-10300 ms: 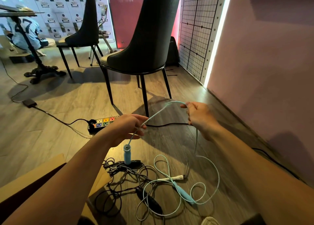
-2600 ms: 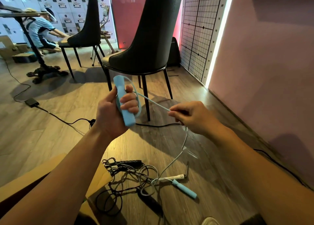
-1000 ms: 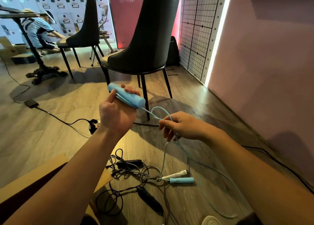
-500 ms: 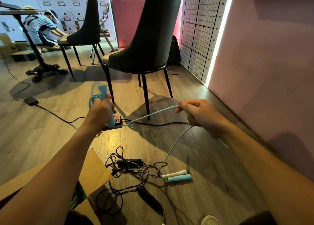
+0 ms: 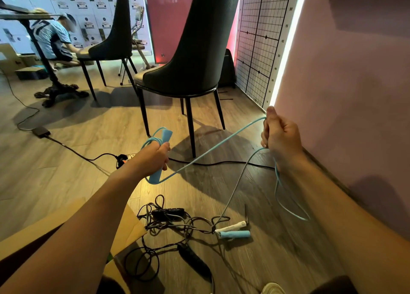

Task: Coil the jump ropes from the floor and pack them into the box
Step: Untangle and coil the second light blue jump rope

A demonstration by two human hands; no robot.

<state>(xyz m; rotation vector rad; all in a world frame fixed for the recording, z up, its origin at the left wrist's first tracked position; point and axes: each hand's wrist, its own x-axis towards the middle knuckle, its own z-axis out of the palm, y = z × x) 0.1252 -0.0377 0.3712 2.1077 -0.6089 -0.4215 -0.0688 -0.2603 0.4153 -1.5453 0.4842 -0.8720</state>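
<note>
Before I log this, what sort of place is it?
Likely a recording studio or lab, not a home: a grid panel, labelled lockers behind, and a power strip on the floor.

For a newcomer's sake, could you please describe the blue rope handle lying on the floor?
Before the nearer black chair, right of the black rope tangle, lies the blue handle. Its neighbour is thinner and white; the other blue one is held.

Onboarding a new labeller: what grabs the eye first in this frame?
A light-blue jump rope stretches across mid-frame, from the left hand gripping its coiled end to the right hand pinching it. Below, a black rope tangle lies on the floor beside a blue handle.
</note>
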